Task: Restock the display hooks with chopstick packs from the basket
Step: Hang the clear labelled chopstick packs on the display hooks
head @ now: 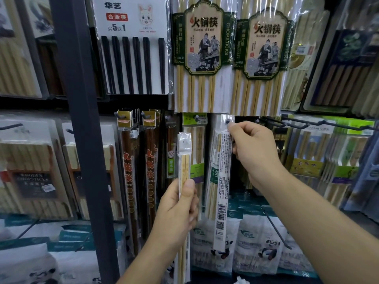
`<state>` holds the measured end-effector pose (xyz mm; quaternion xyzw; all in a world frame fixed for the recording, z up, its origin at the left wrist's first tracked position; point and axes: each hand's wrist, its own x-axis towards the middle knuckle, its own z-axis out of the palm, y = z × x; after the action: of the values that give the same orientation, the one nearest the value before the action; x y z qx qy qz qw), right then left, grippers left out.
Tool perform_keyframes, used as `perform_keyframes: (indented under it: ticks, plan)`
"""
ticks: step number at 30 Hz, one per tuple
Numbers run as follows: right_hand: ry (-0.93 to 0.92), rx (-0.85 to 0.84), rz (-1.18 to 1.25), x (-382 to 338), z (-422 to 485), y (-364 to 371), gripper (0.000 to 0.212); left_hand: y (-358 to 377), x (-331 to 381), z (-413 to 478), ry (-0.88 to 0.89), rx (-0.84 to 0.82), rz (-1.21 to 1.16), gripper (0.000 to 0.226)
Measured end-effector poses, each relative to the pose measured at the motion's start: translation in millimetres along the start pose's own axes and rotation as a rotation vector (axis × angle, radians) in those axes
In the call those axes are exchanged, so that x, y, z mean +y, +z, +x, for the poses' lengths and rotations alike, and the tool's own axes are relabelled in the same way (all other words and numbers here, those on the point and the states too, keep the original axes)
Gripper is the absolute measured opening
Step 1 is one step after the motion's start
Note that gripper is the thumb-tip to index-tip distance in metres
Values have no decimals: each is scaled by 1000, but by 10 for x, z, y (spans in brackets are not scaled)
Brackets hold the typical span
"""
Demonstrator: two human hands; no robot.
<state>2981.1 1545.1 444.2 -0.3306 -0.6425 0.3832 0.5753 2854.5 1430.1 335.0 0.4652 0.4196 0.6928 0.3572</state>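
Head view. Pinching the header of one pack with the right hand, right at the hook, hook tip showing through the hang hole. Gripping a second pack with the left hand, curled round its middle, thumb on the front, left of the hook and lower. No sight of the basket.

Probably light, and fairly stiff lengthwise thanks to the sticks inside. Slick film, floppy header. Best taken at the header, just beside the hole, to steer it onto the hook; a mid-length grip good for carrying only. Likely to swing on release.

Long, narrow, clear sleeves, both. At the hook, back side out: white label with dense print, barcode well below the hook. Left of the hook, front side out: pale bamboo sticks, white header with a hole.
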Motion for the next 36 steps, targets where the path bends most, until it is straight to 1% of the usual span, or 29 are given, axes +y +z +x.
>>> perform_keyframes:
  ticks: [5, 10, 12, 14, 17, 18, 20, 23, 24, 26, 28, 30, 33, 36]
  plan:
    - [27, 3, -94, 95, 19, 4, 33, -12, 10, -26, -65, -23, -110, 47]
    - [41, 47, -114, 132, -39, -55, 27, -7, 6, -36, -67, -43, -75, 39]
    - [37, 50, -94, 122, -102, -60, 29, 0, 8, -35, -45, -34, -65, 37]
    - [32, -43, -32, 85, -184, -44, 33, 20, 13, -39, -26, -37, -52, 36]
    - [-22, -278, -35, 24, -330, 33, 32, 56, 18, -52, -15, -38, -49, 33]
    - [-49, -313, -42, 16, -363, 62, 29, 63, 16, -57, -7, -41, -46, 32]
    - [-52, -325, -24, 16, -391, 95, 23, 75, 9, -64, 9, -50, -56, 35]
    - [111, -338, 134, 17, -384, 98, 26, 81, 7, -64, 12, -19, -102, 37]
    - [164, -330, 188, 9, -376, 91, 27, 75, -2, -60, 7, 0, -109, 36]
    - [195, -281, 237, -1, -340, 67, 29, 54, -25, -54, -4, 18, -87, 34]
    - [154, -198, 210, -22, -291, 36, 29, 29, -63, -44, 13, 31, 55, 36]
    - [59, -103, 152, -53, -233, 7, 27, 5, -76, -34, 39, 51, 163, 40]
    - [-42, -24, 64, -93, -142, -6, 29, -3, -80, -12, 45, 41, 148, 37]
    - [-26, 1, 18, -81, -61, -3, 33, -8, -79, 6, 53, 31, 122, 33]
